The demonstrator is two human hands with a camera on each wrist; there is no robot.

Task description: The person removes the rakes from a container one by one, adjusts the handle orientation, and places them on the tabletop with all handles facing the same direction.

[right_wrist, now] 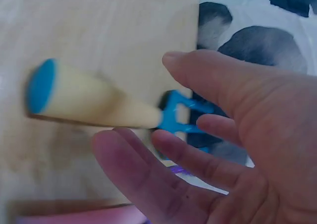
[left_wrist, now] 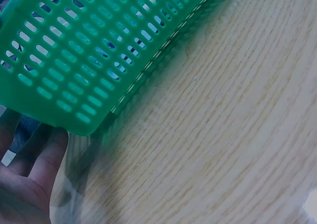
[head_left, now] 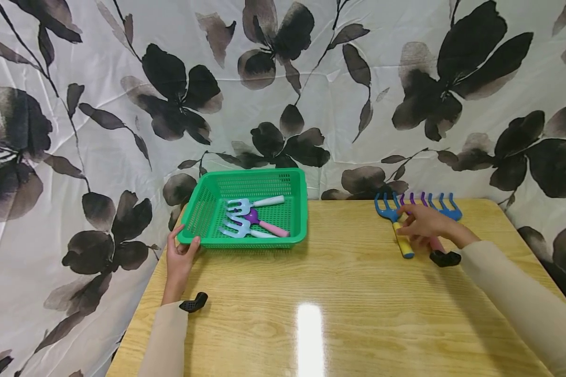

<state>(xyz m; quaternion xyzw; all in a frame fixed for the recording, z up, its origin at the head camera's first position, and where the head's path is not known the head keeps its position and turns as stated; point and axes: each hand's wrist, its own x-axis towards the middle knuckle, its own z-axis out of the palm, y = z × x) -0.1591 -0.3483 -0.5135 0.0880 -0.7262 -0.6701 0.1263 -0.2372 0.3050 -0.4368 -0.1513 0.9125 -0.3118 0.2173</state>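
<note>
My left hand point(head_left: 178, 259) touches the near left corner of a green plastic basket point(head_left: 302, 209), its fingers fairly straight around that corner. Inside the basket lie two light-blue garden hand forks, a far one point(head_left: 269, 201) and a near one point(head_left: 238, 228), with a purple, pink-handled one point(head_left: 274, 229) between them. At the right, my right hand point(head_left: 422, 222) hovers with fingers spread over a blue hand rake with a yellow handle point(right_wrist: 99, 95); the right wrist view shows no grip on it. Beside it lies a purple rake with a pink handle point(right_wrist: 84, 216), partly hidden by the hand.
Another blue rake point(head_left: 450, 209) lies farther right, its handle hidden behind the right hand. The wooden table point(head_left: 349, 293) ends at a floral cloth point(head_left: 330, 99) along its back and left side. Light glares off the table's front middle.
</note>
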